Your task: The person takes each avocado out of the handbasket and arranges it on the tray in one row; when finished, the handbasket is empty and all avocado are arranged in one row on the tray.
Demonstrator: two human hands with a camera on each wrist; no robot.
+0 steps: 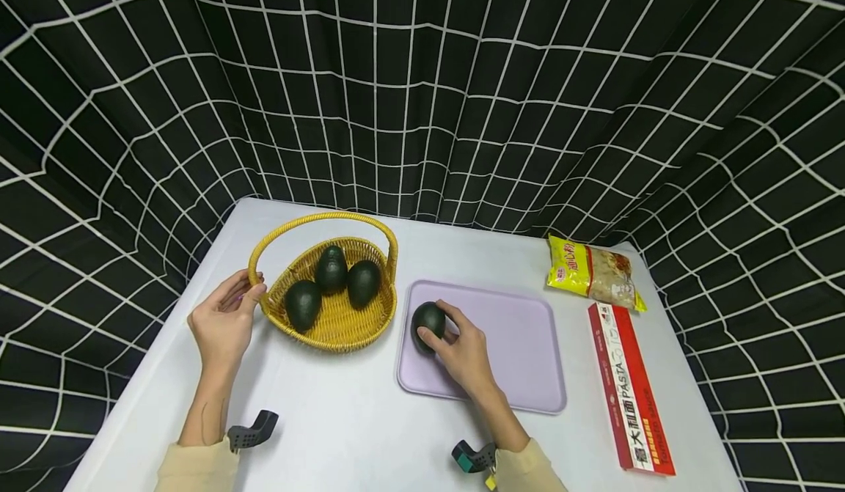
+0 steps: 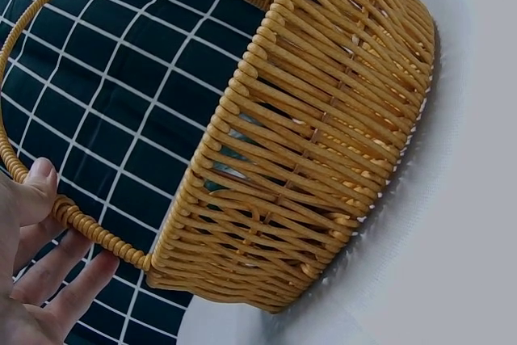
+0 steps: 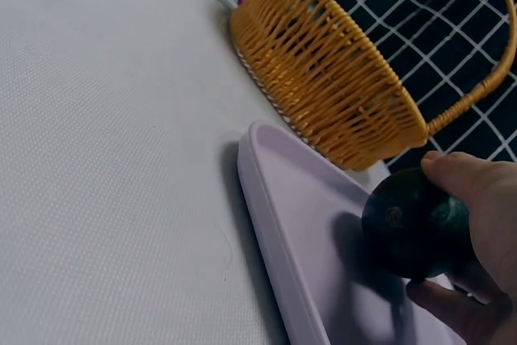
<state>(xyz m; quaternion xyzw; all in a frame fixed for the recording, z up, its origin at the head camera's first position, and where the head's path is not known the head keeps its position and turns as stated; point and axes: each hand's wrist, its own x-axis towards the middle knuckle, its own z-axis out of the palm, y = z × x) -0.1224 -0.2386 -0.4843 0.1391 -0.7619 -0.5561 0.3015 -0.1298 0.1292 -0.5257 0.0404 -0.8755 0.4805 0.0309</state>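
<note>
A yellow wicker basket [image 1: 343, 331] with a tall arched handle stands at the left of the table. Three dark green avocados lie in it, one of them an avocado [image 1: 303, 306] near the left rim. My left hand [image 1: 227, 320] grips the handle's left end, thumb on one side and fingers on the other, as the left wrist view also shows. My right hand [image 1: 464, 349] holds another avocado [image 3: 412, 224] between thumb and fingers. That avocado is over the left part of a lilac tray [image 1: 515, 345], its shadow falling on the tray in the right wrist view.
At the right of the white table [image 1: 317, 419] lie a yellow pasta bag [image 1: 590, 272] and, nearer, a long red and white pasta box [image 1: 630, 389]. A black curtain [image 1: 422, 96] with a white grid rises behind the table and along both sides.
</note>
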